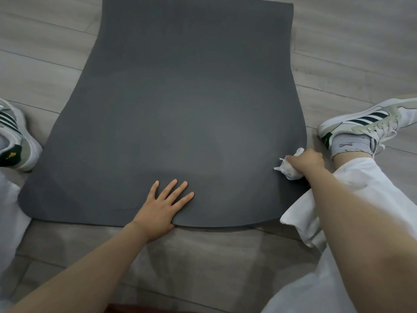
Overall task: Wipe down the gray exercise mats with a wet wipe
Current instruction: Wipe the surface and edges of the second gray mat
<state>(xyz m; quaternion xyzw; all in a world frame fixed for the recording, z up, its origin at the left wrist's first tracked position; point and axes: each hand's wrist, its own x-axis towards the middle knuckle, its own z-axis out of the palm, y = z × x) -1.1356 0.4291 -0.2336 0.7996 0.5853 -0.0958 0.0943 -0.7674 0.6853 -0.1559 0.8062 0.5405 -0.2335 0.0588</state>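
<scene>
A dark gray exercise mat (185, 105) lies flat on the floor and runs away from me. My left hand (162, 205) presses flat on the mat's near edge, fingers spread and straight. My right hand (306, 160) grips a crumpled white wet wipe (287, 168) at the mat's right edge, near its front corner. The wipe sticks out to the left of the fist and touches the mat.
The floor is gray wood-look planks (352, 53). My right shoe (365, 123), white with dark stripes, sits just right of the mat beside the wipe. My left shoe (15, 136) sits off the mat's left edge. White trouser legs (361, 199) frame both sides.
</scene>
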